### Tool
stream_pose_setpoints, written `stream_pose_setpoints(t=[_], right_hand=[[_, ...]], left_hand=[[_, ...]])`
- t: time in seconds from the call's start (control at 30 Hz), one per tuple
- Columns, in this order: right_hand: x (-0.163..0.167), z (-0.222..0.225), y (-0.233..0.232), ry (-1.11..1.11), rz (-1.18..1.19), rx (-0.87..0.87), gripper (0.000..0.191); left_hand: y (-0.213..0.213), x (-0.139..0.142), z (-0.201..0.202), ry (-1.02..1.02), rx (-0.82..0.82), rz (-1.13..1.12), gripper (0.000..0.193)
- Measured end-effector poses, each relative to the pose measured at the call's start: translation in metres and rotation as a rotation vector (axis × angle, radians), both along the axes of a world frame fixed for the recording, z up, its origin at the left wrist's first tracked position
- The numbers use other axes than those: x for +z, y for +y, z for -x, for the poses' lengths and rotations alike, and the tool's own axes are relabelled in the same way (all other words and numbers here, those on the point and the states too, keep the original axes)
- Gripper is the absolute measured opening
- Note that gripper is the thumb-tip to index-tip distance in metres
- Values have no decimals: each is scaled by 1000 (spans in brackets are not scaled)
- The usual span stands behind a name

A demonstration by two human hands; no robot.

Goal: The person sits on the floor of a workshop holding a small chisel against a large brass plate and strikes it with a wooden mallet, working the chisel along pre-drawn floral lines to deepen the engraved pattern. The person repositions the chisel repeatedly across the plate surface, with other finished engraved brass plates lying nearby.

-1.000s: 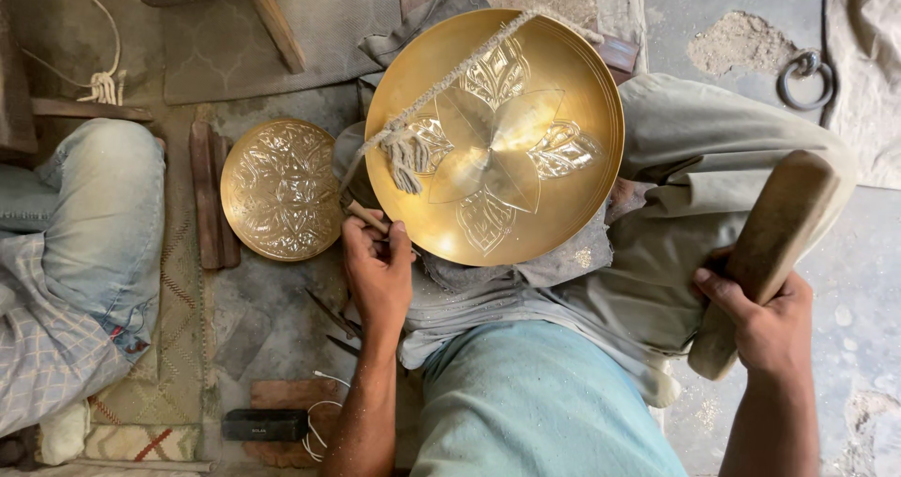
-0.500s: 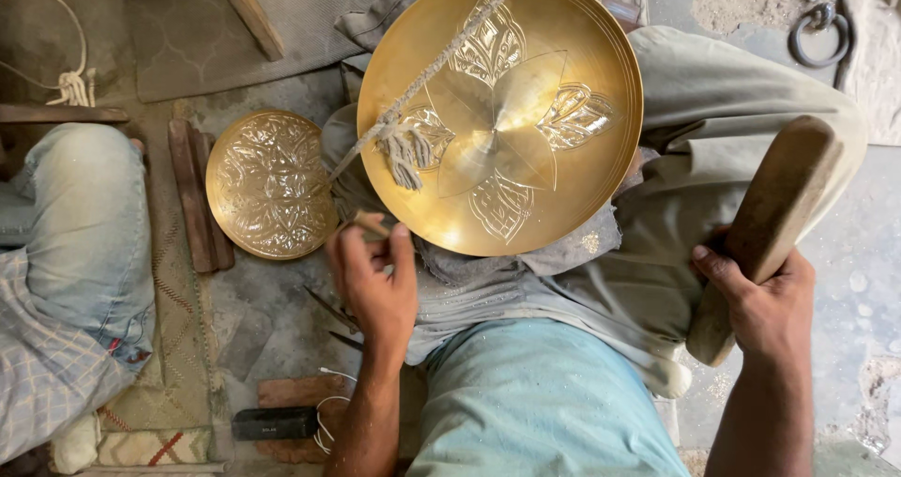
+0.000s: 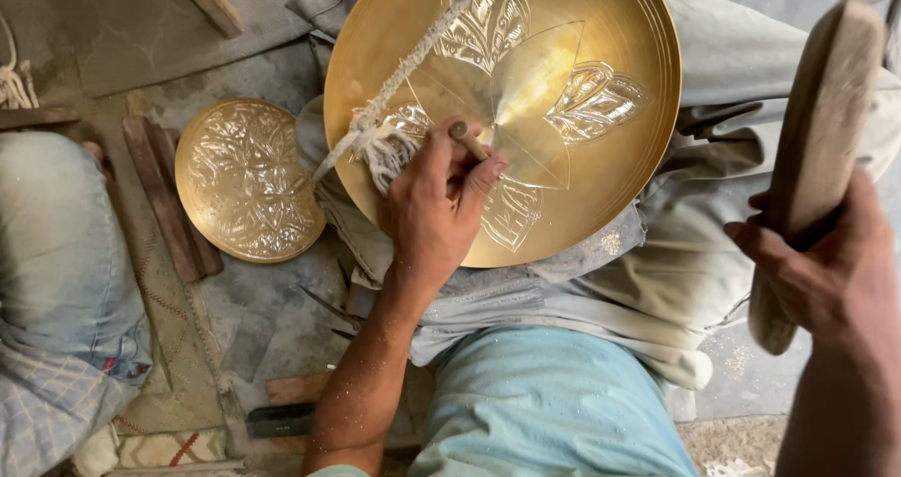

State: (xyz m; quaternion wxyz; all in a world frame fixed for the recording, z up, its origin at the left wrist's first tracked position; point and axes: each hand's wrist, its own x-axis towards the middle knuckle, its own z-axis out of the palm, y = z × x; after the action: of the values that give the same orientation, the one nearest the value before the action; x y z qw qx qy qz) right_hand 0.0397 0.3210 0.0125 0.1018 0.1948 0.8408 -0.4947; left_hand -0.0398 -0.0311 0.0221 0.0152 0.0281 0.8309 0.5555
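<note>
Inspecting the work in hand: what step is this?

— Engraving, by my reading. The left hand (image 3: 434, 209) pinches a small punch (image 3: 466, 137) between thumb and fingers, its tip set on the large brass dish (image 3: 601, 205) beside a half-worked leaf motif. The right hand (image 3: 826, 270) is closed round a wooden mallet (image 3: 815, 148), held raised and well apart from the punch.

— Where does the dish sit?

— Tilted on the person's lap, on grey cloth (image 3: 563, 294), not on any desk. A frayed white cord (image 3: 404, 73) runs across its upper left face.

— What does the next move call for?

— A square blow on the punch head, I judge, with the pinching fingers kept clear.

— Anything in the way?

— The cord's tassel lies just beside the punch. Nearby on the floor: a smaller engraved brass plate (image 3: 246, 178), wooden blocks (image 3: 169, 195), and another person's jeans-clad knee (image 3: 56, 242) at the left.
</note>
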Motion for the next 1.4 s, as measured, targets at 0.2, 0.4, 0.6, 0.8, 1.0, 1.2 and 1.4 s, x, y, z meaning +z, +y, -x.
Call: stream_pose_setpoints(t=[0.2,0.4,0.6,0.8,1.0,1.2,1.4], right_hand=[[25,63,-27,460,-15,288,55],[60,110,-66,471,-432,538,54],[70,126,-83,466,-487,623,53],[70,130,-77,455,-470,668,54],[73,135,-83,450,-477,688,55],[76,139,-83,451,-475,708,57],[79,142,-85,460,-479,731,60]], left_hand=[[-1,-5,10,221,-116,174,31],[-4,-10,11,186,-149,222,31],[-5,-12,9,170,-156,182,29],[-6,-14,12,151,-160,216,24],[-6,-13,12,157,-166,180,26],[-7,-15,11,164,-170,186,30],[-7,-15,12,155,-172,187,30]])
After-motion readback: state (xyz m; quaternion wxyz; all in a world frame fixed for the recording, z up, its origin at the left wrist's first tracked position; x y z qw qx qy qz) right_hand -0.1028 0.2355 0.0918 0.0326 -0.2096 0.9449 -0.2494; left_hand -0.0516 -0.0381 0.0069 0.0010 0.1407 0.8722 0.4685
